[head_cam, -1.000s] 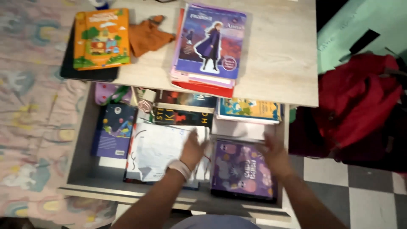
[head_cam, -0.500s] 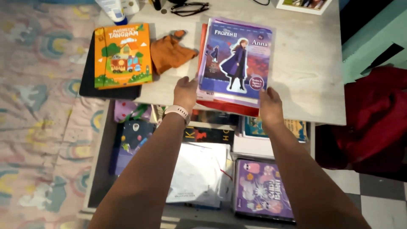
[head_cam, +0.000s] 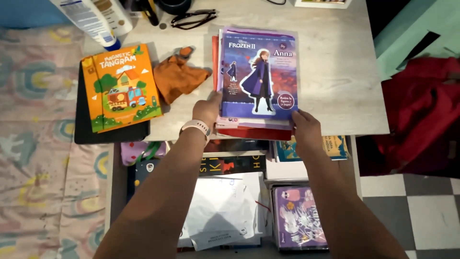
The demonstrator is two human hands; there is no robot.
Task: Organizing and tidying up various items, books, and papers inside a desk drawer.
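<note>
We are seeing open drawer (head_cam: 117,192) holding books, white envelope (head_cam: 223,208); left hand (head_cam: 207,109), right hand (head_cam: 305,128) gripping purple-covered book stack (head_cam: 256,76) on bench (head_cam: 335,72).

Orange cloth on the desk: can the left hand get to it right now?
Probably yes. The orange cloth lies uncovered just up-left of the left hand, with bare desk between, though that hand now grips the book stack.

An orange puzzle box (head_cam: 121,87) lay on a black folder (head_cam: 86,132) at the upper left of the tabletop (head_cam: 335,72), with a crumpled orange cloth (head_cam: 177,76) just right of it. Black glasses (head_cam: 191,18) and a white bottle (head_cam: 88,19) sat along the top edge. In the open drawer below, a purple book (head_cam: 298,218) lay lower right, beside white papers (head_cam: 223,211). A red bag (head_cam: 421,110) filled the right.
</note>
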